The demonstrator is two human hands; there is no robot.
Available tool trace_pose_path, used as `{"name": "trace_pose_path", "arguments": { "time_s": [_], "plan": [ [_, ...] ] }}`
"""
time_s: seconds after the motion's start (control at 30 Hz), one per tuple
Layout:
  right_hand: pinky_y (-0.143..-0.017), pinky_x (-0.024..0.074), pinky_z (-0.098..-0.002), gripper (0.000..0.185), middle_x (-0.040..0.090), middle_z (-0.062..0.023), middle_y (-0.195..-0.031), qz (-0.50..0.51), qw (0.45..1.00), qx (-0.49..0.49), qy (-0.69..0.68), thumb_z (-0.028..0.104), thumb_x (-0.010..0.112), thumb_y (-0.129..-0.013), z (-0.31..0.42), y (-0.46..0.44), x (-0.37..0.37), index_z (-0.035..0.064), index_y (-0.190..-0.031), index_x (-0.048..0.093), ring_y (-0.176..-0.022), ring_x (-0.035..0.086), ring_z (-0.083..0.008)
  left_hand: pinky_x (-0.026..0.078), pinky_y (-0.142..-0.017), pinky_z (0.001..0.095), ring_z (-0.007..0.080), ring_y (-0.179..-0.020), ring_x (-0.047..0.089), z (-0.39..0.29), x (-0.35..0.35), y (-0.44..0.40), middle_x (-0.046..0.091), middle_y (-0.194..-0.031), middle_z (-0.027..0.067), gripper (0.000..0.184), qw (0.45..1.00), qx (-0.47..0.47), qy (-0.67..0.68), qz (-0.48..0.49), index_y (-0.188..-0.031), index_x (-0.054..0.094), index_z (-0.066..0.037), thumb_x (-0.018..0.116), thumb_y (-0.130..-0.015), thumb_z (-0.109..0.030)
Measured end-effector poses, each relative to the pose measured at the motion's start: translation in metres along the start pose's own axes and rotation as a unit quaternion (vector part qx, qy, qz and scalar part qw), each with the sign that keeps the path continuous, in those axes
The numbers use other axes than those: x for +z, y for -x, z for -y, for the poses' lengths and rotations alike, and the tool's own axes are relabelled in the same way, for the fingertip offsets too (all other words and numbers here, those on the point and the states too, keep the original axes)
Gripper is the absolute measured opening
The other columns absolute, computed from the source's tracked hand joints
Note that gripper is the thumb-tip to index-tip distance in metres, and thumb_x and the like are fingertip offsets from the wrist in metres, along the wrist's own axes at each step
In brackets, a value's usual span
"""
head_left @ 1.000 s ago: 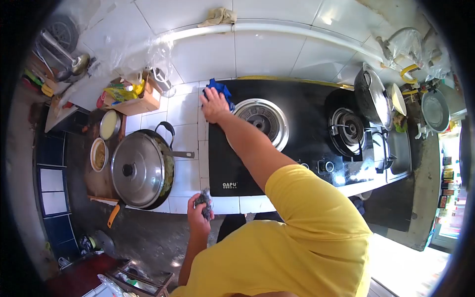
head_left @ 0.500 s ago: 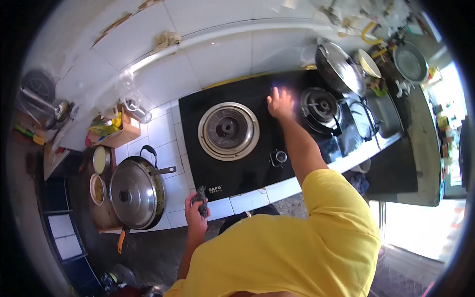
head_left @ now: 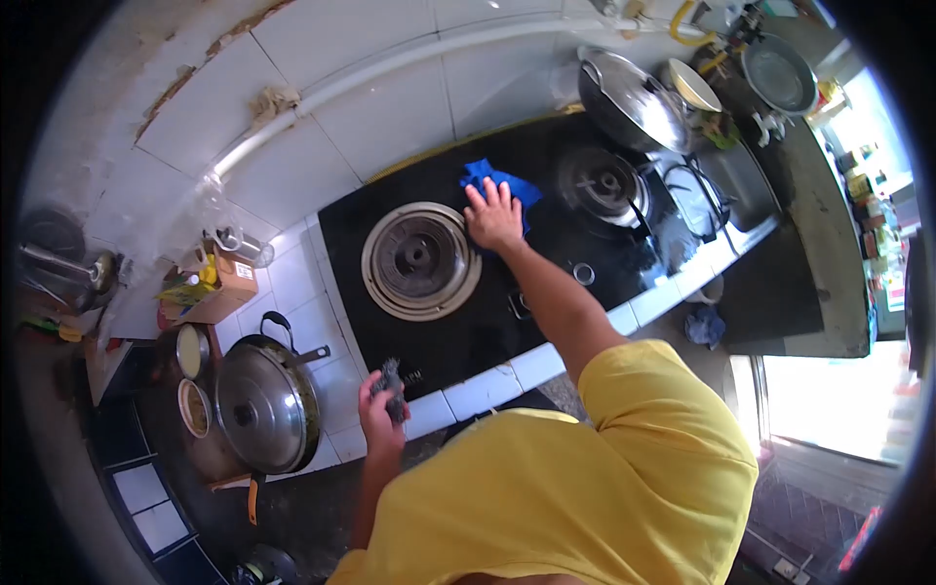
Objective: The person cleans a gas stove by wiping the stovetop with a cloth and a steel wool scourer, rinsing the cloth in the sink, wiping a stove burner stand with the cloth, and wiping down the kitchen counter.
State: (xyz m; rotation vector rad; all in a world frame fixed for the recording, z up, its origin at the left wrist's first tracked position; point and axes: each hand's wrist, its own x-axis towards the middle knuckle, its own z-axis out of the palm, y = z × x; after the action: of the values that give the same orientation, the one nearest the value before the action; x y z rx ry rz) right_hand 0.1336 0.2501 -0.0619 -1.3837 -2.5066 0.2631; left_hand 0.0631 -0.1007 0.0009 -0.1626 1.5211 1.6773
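Fingers spread, my right hand (head_left: 495, 216) presses on a blue cloth (head_left: 509, 187) lying on the black glass stove top (head_left: 400, 355), between its two burners. The round left burner (head_left: 417, 256) is just left of that hand, and the right burner (head_left: 604, 185) is farther right. My left hand (head_left: 380, 409) is closed around a grey scouring pad (head_left: 390, 380) over the front edge of the stove.
A lidded pan (head_left: 261, 405) stands on the white tiles at left, beside two bowls (head_left: 193, 408) and a cardboard box (head_left: 226, 283). A lidded wok (head_left: 634, 99) leans at the back right, near a sink (head_left: 746, 190).
My right hand went from the stove's back left corner to the right burner, then back left to between the burners with the blue cloth. The view has turned. My left hand keeps the pad.
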Motion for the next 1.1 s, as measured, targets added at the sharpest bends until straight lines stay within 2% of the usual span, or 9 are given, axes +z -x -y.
{"name": "trace_pose_path", "arguments": {
  "time_s": [0.2,0.23,0.3,0.33,0.47,0.5,0.6,0.67,1.1],
  "plan": [
    [-0.102,0.0199,-0.0505,0.046,0.024,-0.009,-0.142,-0.031,0.994,0.109,-0.009,0.038,0.039,-0.086,-0.02,-0.126,0.017,0.0233,-0.13,0.039,-0.128,0.023,-0.0351,0.041,-0.041,0.0305,0.0215,-0.051,0.05,0.014,-0.022,0.03,0.055,-0.084,0.0159,0.039,0.99,-0.037,0.057,-0.126,-0.112,0.043,-0.011,0.047,-0.074,-0.003],
    [-0.096,0.0285,-0.0499,0.041,0.038,-0.0084,-0.132,-0.122,0.99,0.072,0.015,0.036,0.042,-0.084,-0.013,-0.132,0.03,0.0216,-0.122,0.048,-0.122,0.032,-0.032,0.041,-0.041,0.0301,0.0213,-0.052,0.05,0.02,-0.025,0.037,0.055,-0.084,0.0157,0.04,0.988,-0.04,0.054,-0.142,-0.112,0.043,-0.011,0.046,-0.073,-0.003],
    [-0.086,0.0352,-0.0476,0.033,0.05,-0.0062,-0.117,0.138,0.986,-0.094,-0.008,0.034,0.046,-0.082,0.013,-0.153,0.033,0.0201,-0.109,0.057,-0.113,0.04,-0.0275,0.042,-0.042,0.0298,0.0212,-0.053,0.05,0.024,-0.022,0.038,0.055,-0.084,0.0155,0.04,0.987,-0.052,0.048,-0.144,-0.112,0.043,-0.011,0.045,-0.073,-0.003],
    [-0.08,0.0366,-0.0448,0.025,0.054,-0.0043,-0.105,-0.088,0.984,-0.148,-0.042,0.031,0.048,-0.08,0.045,-0.118,0.043,0.0203,-0.099,0.061,-0.102,0.045,-0.0242,0.042,-0.042,0.0296,0.021,-0.054,0.05,0.027,-0.017,0.037,0.055,-0.085,0.0157,0.04,0.987,-0.058,0.046,-0.145,-0.112,0.044,-0.011,0.045,-0.073,-0.003],
    [-0.098,0.0263,-0.0452,0.041,0.042,-0.0056,-0.129,0.193,0.916,-0.291,-0.197,0.037,0.043,-0.086,0.085,-0.111,0.051,0.0212,-0.124,0.045,-0.126,0.03,-0.0269,0.042,-0.043,0.0285,0.0205,-0.056,0.05,0.025,-0.003,0.029,0.055,-0.088,0.0163,0.04,0.992,-0.052,0.032,-0.113,-0.111,0.045,-0.012,0.045,-0.073,-0.002],
    [-0.097,0.0291,-0.0429,0.041,0.044,-0.0027,-0.127,0.097,0.926,-0.354,-0.084,0.036,0.042,-0.087,0.072,-0.112,0.053,0.0229,-0.126,0.044,-0.124,0.032,-0.026,0.042,-0.043,0.0281,0.0202,-0.057,0.05,0.022,0.001,0.026,0.055,-0.089,0.0165,0.04,0.993,-0.035,0.023,-0.111,-0.111,0.045,-0.012,0.045,-0.073,-0.001],
    [-0.095,0.0329,-0.0441,0.034,0.044,-0.0001,-0.126,0.0,0.993,-0.084,-0.082,0.036,0.045,-0.082,0.014,-0.115,0.007,0.0212,-0.111,0.054,-0.123,0.033,-0.0297,0.043,-0.045,0.0277,0.0193,-0.059,0.051,0.013,0.016,0.024,0.056,-0.09,0.0163,0.039,0.994,-0.017,0.012,-0.11,-0.111,0.045,-0.012,0.044,-0.074,0.0],
    [-0.102,0.0189,-0.0524,0.044,0.031,-0.0043,-0.138,-0.06,0.992,0.106,-0.035,0.039,0.038,-0.086,-0.03,-0.115,0.022,0.0218,-0.125,0.045,-0.128,0.02,-0.0401,0.043,-0.046,0.0277,0.019,-0.06,0.051,0.009,0.013,0.03,0.057,-0.089,0.0157,0.038,0.997,-0.012,-0.001,-0.073,-0.111,0.045,-0.012,0.044,-0.075,-0.001],
    [-0.104,0.0153,-0.0515,0.057,0.018,-0.0071,-0.144,0.042,0.998,0.045,-0.026,0.05,0.041,-0.084,-0.04,0.003,-0.018,0.0236,-0.133,0.033,-0.132,0.013,-0.0365,0.041,-0.039,0.0284,0.0189,-0.048,0.051,-0.002,0.03,0.01,0.057,-0.082,0.0151,0.04,0.996,0.018,-0.058,0.067,-0.113,0.044,-0.009,0.046,-0.073,-0.005]
  ]
}}
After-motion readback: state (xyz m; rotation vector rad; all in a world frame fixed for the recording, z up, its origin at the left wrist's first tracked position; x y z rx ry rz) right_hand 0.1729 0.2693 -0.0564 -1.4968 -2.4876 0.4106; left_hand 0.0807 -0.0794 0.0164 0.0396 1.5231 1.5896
